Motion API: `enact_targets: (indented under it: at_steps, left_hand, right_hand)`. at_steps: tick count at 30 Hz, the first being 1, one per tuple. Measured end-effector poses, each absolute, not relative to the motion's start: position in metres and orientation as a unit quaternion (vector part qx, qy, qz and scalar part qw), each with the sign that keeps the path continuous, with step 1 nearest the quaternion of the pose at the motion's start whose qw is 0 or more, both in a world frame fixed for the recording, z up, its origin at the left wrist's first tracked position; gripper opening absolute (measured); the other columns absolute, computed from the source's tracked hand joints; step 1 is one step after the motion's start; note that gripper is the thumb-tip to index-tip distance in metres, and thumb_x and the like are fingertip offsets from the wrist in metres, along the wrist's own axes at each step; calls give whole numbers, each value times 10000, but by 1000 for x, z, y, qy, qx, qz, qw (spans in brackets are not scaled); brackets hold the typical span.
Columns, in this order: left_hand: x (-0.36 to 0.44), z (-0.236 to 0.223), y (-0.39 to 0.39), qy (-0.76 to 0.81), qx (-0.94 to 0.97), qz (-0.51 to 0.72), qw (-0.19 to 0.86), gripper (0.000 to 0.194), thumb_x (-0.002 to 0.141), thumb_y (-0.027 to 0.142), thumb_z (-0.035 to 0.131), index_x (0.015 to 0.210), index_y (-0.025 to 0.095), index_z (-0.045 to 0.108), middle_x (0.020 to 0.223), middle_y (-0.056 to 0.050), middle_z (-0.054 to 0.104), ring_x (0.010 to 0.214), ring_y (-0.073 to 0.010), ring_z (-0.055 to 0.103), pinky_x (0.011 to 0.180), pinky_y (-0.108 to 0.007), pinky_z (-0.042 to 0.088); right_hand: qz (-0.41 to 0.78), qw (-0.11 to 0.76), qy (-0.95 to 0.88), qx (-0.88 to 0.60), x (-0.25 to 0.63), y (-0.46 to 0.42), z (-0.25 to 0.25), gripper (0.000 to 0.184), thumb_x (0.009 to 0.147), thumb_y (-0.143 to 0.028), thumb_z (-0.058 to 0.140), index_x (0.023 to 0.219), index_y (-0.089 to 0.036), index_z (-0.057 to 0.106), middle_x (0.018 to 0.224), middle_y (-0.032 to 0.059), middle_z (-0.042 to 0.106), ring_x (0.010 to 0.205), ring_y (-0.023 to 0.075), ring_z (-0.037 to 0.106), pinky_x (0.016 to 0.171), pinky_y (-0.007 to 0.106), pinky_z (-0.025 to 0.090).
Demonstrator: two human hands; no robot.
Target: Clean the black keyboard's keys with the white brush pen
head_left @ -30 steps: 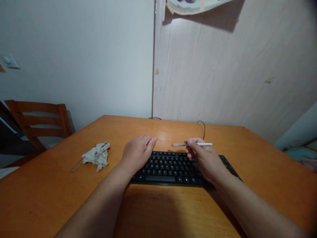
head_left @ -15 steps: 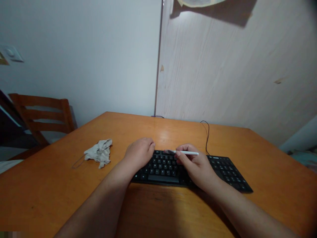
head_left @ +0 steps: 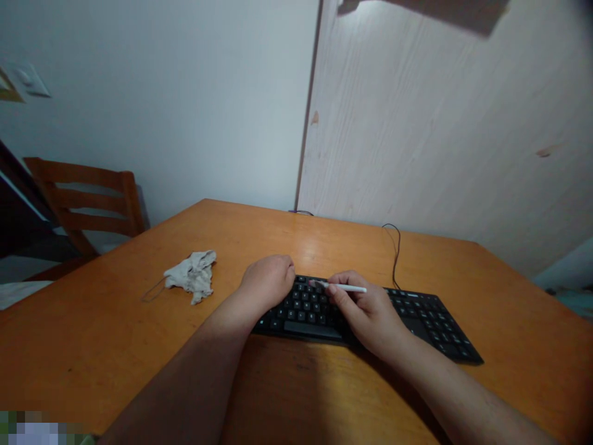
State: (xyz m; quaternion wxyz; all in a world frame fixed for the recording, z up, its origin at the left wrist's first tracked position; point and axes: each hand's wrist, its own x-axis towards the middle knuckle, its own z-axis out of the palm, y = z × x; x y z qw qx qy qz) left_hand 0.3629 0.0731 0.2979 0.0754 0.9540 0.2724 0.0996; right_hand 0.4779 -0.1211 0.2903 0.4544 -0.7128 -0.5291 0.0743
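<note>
A black keyboard (head_left: 417,318) lies on the orange wooden table (head_left: 115,346), its cable (head_left: 395,247) running back toward the wall. My left hand (head_left: 269,281) rests curled on the keyboard's left end, fingers closed over its top edge. My right hand (head_left: 365,309) pinches a thin white stick (head_left: 345,287), which points left with its tip touching the top row of keys near my left hand.
A crumpled grey cloth mask (head_left: 192,278) lies on the table to the left of the keyboard. A wooden chair (head_left: 88,198) stands at the table's left side. Behind the table are a white wall and a pale wood panel (head_left: 440,123).
My right hand has moved left and down, bringing the stick's tip from above the keyboard's far edge onto the top keys. My left hand's fingers have curled in.
</note>
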Motion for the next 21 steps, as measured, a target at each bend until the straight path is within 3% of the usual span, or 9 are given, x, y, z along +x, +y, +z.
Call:
enact_targets:
  at_steps: [21]
  left_hand:
    - [363, 298, 73, 272, 954, 96, 81, 353, 981, 367, 416, 989, 232, 742, 1032, -93, 777, 956, -278, 706, 744, -345, 480]
  right_hand:
    - [63, 367, -552, -746, 464, -142, 311, 191, 1013, -313, 512, 866, -216, 584, 685, -22, 590, 624, 146, 542, 594, 287, 358]
